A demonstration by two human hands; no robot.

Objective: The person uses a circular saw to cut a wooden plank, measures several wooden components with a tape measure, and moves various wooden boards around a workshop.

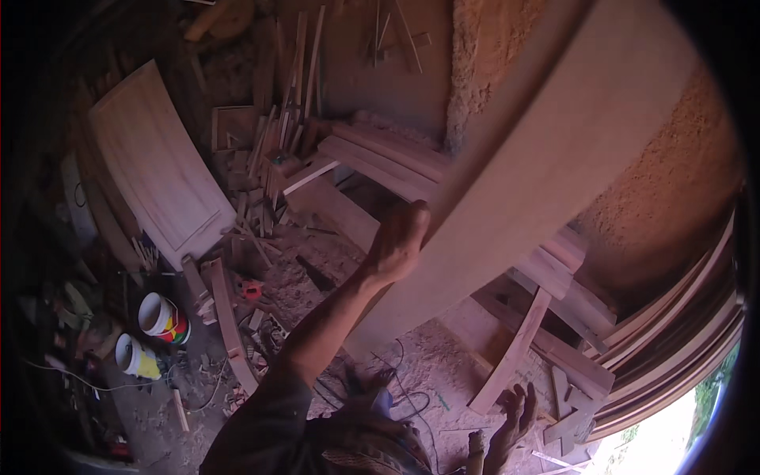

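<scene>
A long, wide wooden board (522,166) slants from the middle of the view up to the upper right, close to me. My left hand (402,237) is closed around its left edge, with the fingers partly hidden by the board. Below the board, at the lower right, my right hand (511,427) is raised with its fingers apart and holds nothing. It is apart from the board. Behind the board are a sawhorse-like wooden support (514,348) and stacked timber beams (380,166).
A pale wooden panel (158,150) leans at the left. Two paint buckets (164,317) stand on the floor, near a red tool (251,288). Cables (408,396) lie across the sawdust by my body. Long planks (673,348) are stacked at the right wall, and offcuts (269,158) crowd the back.
</scene>
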